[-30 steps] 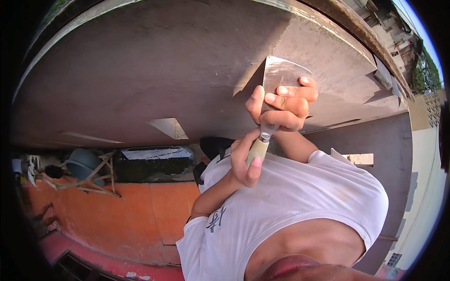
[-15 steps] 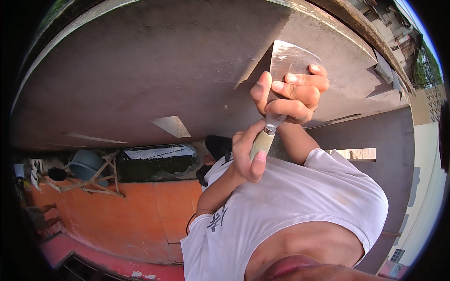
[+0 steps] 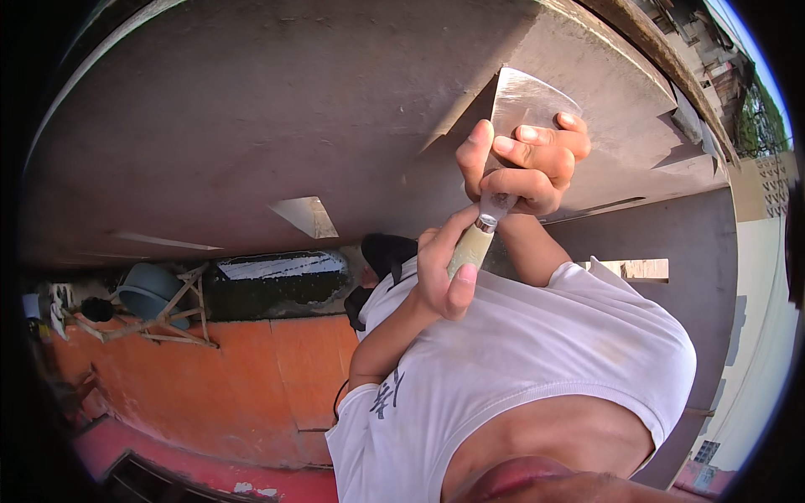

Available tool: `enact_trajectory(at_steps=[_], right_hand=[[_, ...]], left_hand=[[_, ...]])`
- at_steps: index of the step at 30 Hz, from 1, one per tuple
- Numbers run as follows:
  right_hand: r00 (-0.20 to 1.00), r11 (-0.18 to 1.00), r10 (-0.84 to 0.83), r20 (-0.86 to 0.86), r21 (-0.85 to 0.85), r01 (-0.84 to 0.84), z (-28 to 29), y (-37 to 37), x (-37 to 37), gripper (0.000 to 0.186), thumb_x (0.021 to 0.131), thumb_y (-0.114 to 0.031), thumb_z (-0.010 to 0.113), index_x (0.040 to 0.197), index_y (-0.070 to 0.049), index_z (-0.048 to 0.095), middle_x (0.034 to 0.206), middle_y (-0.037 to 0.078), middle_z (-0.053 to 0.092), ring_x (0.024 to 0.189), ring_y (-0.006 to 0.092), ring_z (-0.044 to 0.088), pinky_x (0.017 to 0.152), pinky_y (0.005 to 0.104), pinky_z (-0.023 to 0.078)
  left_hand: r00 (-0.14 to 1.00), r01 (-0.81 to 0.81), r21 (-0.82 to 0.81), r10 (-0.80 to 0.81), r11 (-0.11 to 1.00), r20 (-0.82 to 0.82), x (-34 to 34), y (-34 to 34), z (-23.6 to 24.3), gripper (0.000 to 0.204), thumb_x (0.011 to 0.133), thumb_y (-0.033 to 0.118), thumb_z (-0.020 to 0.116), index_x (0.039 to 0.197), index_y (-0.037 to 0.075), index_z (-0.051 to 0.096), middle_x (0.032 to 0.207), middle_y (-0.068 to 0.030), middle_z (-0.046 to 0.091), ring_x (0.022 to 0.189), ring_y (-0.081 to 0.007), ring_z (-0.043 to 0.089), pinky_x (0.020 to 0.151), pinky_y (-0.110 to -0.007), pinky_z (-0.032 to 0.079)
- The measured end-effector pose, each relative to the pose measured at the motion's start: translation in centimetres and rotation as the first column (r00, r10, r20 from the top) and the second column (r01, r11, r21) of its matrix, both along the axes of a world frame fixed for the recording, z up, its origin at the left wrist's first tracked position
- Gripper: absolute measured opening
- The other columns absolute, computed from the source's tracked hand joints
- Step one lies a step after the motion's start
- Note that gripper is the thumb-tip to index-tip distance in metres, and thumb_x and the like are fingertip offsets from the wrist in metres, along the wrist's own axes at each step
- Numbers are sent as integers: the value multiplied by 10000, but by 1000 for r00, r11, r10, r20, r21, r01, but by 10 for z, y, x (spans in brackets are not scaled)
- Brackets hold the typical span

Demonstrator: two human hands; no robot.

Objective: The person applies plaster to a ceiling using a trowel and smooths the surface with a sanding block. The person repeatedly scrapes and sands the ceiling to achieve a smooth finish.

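My left hand [image 3: 446, 267] is wrapped round the pale, worn handle [image 3: 472, 250] of a wide metal scraper [image 3: 524, 96]. Further up the tool, my right hand [image 3: 528, 163] is closed about the neck and lower blade, its fingers laid across the metal face and its thumb along the left edge. The broad blade end points away from me, close to a large grey-brown surface [image 3: 251, 126]. A dark shadow lies beside the blade's left edge. Whether the blade touches the surface I cannot tell.
A wooden edge [image 3: 646, 50] borders the grey-brown surface at the upper right. Left of me are an orange wall [image 3: 226, 377], a grey-blue tub [image 3: 151, 291] and a wooden stick frame [image 3: 204, 306]. A small opening [image 3: 646, 270] shows in the grey wall on the right.
The scraper and both hands have shifted slightly right in the picture, and the background has shifted a little too. Both hands keep their hold.
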State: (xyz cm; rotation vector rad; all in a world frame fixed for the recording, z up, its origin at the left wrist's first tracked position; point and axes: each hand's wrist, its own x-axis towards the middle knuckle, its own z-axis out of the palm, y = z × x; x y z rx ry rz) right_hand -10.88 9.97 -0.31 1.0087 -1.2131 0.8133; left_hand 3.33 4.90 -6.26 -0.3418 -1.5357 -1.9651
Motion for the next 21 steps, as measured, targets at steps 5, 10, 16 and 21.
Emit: enact_trajectory(at_steps=[5, 10, 16, 21], right_hand=[[998, 1000, -19, -53, -25, 18, 19, -5, -7, 470, 603, 9, 856, 664, -278, 488, 857, -142, 586, 879, 138, 564, 991, 439, 423], [1000, 1000, -14, -25, 12, 15, 15, -3, -5, 481, 722, 6, 852, 734, -288, 471, 905, -141, 598, 947, 128, 581, 990, 453, 427], [998, 999, -36, -58, -7, 35, 32, -9, -5, 479, 737, 12, 845, 735, -276, 462, 869, -118, 570, 927, 145, 571, 980, 460, 428], [1000, 1000, -15, 14, 14, 14, 18, -2, 0, 474, 732, 15, 849, 760, -280, 478, 871, -127, 582, 928, 142, 572, 983, 458, 428]], left_hand=[[998, -34, -26, 33, 999, -45, -10, -3, 15, 747, 925, 466, 472, 1265, -194, 549, 591, -32, 504, 522, -123, 470, 506, -286, 357], [999, -38, -32, 37, 999, -36, -9, -6, 17, 746, 917, 459, 466, 1261, -198, 549, 588, -32, 499, 524, -120, 467, 504, -284, 348], [997, -22, -31, 19, 999, -72, -15, -10, 27, 764, 910, 467, 469, 1278, -199, 543, 592, -36, 504, 530, -116, 463, 503, -283, 343], [1000, -22, 0, 22, 1000, -5, -4, -2, 24, 775, 912, 478, 470, 1286, -197, 540, 579, -34, 495, 522, -111, 460, 500, -279, 347]])
